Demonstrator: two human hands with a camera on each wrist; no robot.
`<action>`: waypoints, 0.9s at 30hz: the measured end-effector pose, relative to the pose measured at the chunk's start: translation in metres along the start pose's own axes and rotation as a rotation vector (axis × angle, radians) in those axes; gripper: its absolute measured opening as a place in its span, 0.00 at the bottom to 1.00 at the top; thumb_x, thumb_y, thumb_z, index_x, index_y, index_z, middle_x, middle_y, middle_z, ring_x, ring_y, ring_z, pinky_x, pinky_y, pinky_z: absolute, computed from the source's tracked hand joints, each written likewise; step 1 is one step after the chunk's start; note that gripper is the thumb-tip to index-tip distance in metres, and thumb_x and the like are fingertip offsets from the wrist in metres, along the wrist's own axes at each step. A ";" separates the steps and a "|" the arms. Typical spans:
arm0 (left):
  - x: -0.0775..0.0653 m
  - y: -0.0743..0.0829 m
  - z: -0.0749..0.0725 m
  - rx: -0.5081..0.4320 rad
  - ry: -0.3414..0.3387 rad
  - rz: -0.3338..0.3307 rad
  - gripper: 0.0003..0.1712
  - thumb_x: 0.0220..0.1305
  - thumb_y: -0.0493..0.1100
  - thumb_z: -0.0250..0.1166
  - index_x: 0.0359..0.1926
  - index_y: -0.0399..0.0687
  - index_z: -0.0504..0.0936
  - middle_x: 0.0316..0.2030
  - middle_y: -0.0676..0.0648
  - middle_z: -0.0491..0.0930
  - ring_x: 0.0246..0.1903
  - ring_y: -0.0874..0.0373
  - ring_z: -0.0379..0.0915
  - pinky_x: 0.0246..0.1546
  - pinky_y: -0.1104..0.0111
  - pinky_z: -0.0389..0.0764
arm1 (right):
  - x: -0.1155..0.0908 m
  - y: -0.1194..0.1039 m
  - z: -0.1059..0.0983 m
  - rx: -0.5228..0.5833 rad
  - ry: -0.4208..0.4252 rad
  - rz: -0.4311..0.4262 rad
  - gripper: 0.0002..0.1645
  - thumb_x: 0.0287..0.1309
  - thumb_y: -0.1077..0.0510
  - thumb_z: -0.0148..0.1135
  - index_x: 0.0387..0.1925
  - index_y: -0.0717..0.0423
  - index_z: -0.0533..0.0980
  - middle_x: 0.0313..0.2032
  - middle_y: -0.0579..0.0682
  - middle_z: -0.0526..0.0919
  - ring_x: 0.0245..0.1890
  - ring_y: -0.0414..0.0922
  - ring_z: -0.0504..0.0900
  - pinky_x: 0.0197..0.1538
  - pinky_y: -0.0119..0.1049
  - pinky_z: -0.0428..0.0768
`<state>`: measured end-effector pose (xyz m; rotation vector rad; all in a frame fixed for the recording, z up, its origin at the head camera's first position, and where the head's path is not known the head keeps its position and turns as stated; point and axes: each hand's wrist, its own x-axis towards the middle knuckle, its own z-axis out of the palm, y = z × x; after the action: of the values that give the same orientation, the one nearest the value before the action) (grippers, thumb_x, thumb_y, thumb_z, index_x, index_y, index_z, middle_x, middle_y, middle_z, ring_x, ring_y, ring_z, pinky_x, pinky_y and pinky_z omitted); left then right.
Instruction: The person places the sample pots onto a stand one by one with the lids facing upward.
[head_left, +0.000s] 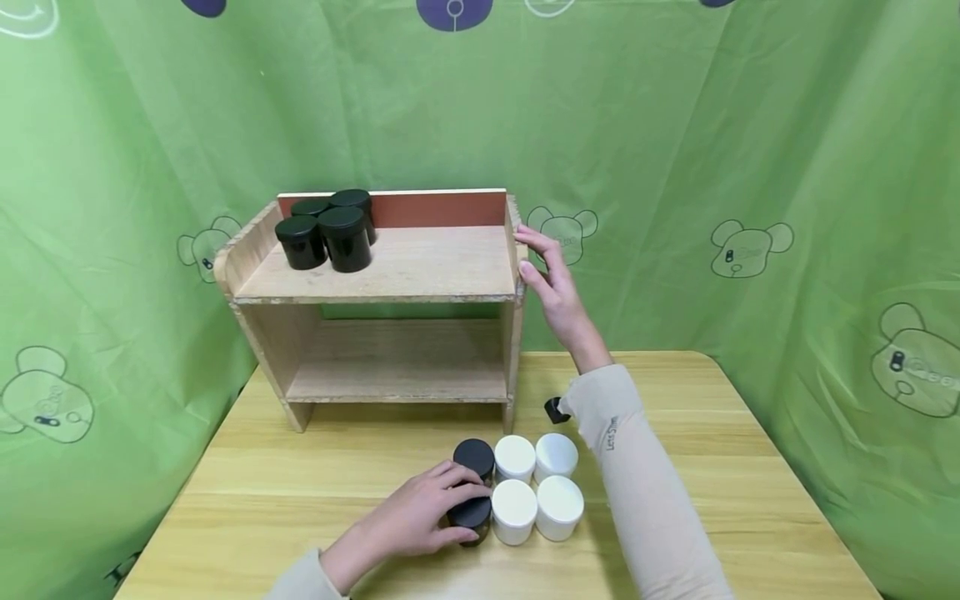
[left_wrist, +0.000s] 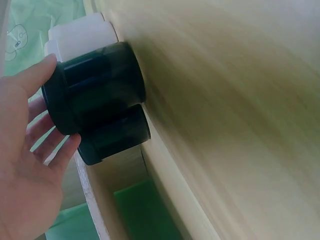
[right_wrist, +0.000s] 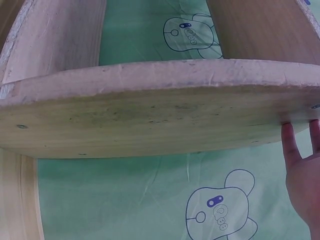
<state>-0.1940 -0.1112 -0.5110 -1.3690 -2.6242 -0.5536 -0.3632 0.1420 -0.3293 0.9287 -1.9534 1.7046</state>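
Note:
My left hand (head_left: 416,512) grips the lid of the nearer black jar (head_left: 470,515), thumb on one side and fingers on the other. In the left wrist view this jar (left_wrist: 100,85) stands on the table, touching a second black jar (left_wrist: 117,135). Beside the pair are white jars (head_left: 514,502) in a tight block. My right hand (head_left: 553,287) rests on the upper right side panel of the wooden shelf (head_left: 442,250); its fingertips touch the panel's outer face (right_wrist: 175,120) in the right wrist view.
Several black jars (head_left: 348,242) stand together at the left of the shelf's top board. A small black object (head_left: 555,410) lies on the table (head_left: 697,450) by the right sleeve. Green bear-print cloth (head_left: 637,125) hangs behind and at both sides.

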 end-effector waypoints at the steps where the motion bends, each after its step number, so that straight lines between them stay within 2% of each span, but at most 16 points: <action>1: 0.000 0.000 0.000 -0.006 -0.004 -0.001 0.31 0.65 0.58 0.72 0.66 0.59 0.79 0.60 0.57 0.78 0.59 0.60 0.73 0.59 0.60 0.82 | 0.000 0.000 0.000 0.000 -0.001 0.001 0.27 0.76 0.59 0.50 0.73 0.56 0.65 0.78 0.48 0.61 0.79 0.45 0.56 0.77 0.60 0.61; 13: 0.000 0.001 -0.003 -0.030 -0.027 -0.015 0.33 0.61 0.57 0.75 0.66 0.60 0.79 0.62 0.54 0.77 0.60 0.57 0.74 0.61 0.57 0.81 | 0.000 -0.002 0.001 0.002 -0.001 0.004 0.27 0.75 0.59 0.50 0.72 0.57 0.66 0.78 0.49 0.61 0.79 0.45 0.56 0.77 0.60 0.61; 27: -0.001 0.000 0.000 -0.125 -0.064 -0.105 0.38 0.60 0.58 0.76 0.69 0.59 0.76 0.61 0.55 0.78 0.61 0.58 0.76 0.63 0.56 0.80 | 0.000 -0.002 0.001 0.010 0.000 -0.009 0.27 0.75 0.59 0.51 0.72 0.57 0.65 0.78 0.48 0.62 0.79 0.45 0.57 0.77 0.59 0.61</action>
<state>-0.1932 -0.1122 -0.5111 -1.3080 -2.7689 -0.7094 -0.3615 0.1406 -0.3284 0.9393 -1.9398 1.7109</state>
